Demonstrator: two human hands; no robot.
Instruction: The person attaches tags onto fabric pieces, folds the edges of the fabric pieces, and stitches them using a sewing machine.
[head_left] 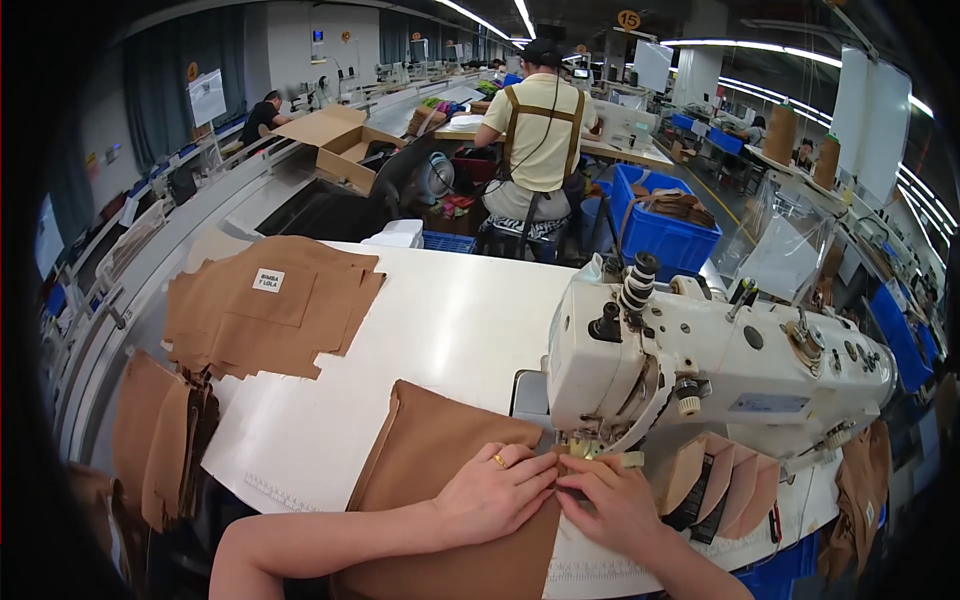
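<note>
Grip, right hand (612, 505): narrow, at brown panel (435, 440) edge, beside sewing machine (600, 365); hold unclear. Left hand (495, 497): flat atop brown panel, which extends leftward, long axis front-to-back.

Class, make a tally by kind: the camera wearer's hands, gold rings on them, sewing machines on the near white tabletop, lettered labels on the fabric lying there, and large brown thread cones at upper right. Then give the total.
Hands: 2 (left hand, right hand)
Gold ring: 1
Sewing machine: 1
Lettered label: 1
Thread cones: 2
Total: 7
</note>
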